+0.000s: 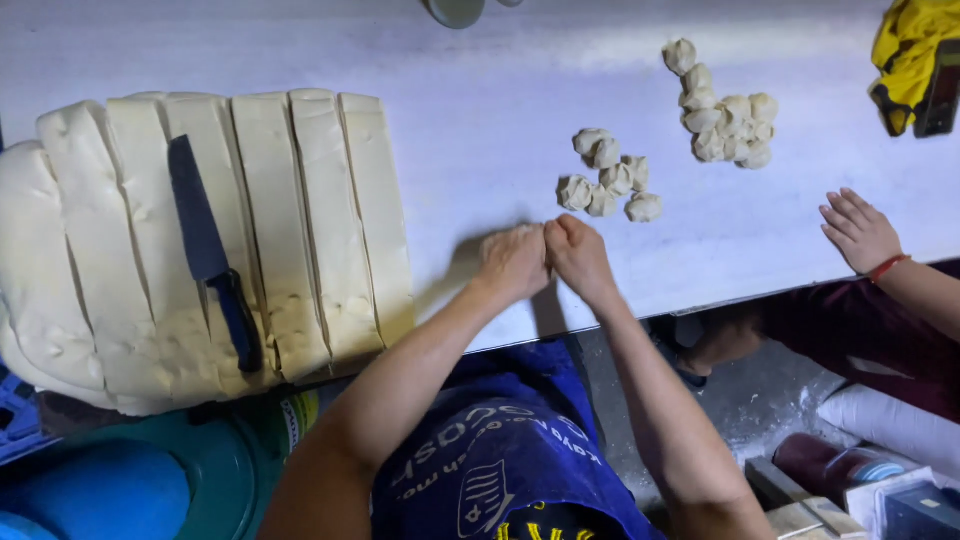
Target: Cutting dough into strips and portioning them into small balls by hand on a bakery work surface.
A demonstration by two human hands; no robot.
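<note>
At lower centre of the frame the left hand (513, 262) and right hand (580, 256) press together, fingers curled shut over something hidden between them, probably a bit of dough; I cannot tell for sure; above them on the white bench (480, 100) lie two clusters of small knotted pale dough pieces (608, 186), done; the large pale dough slab cut into long strips (210, 240) at left, a dark-handled knife (210, 255) on it, remains; another person's hand (860, 232) rests at right; a yellow wrapper (905, 50) sits upper right.
</note>
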